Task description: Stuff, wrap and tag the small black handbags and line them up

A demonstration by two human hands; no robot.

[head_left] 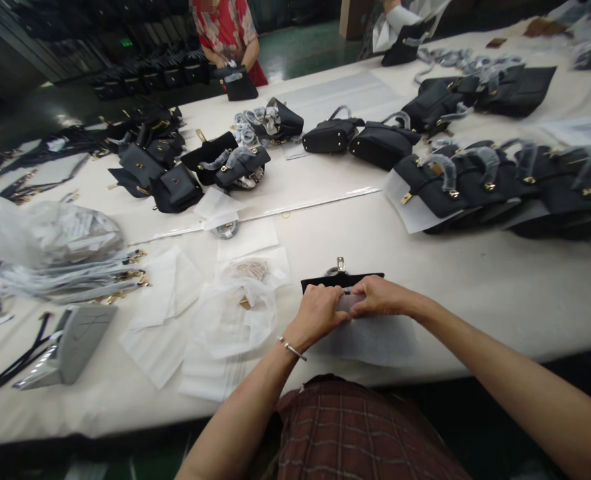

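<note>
In front of my body lies a black handbag, its dark flap edge showing beyond my fingers. A gold clasp sticks up at its far side. My left hand is closed with thumb and fingers at the bag's near upper edge. From the other side, my right hand grips the same edge, its fingertips close to the left ones. A small greyish patch shows between the two thumbs. Over the near side of the bag hangs a thin translucent white sheet. The bag's body is mostly hidden by the hands and this sheet.
Black handbags with wrapped handles stand in a row at the right. More bags lie across the table. At the left are straps, white sheets, a clear plastic bag and a grey tape dispenser-like object. Co-workers stand opposite.
</note>
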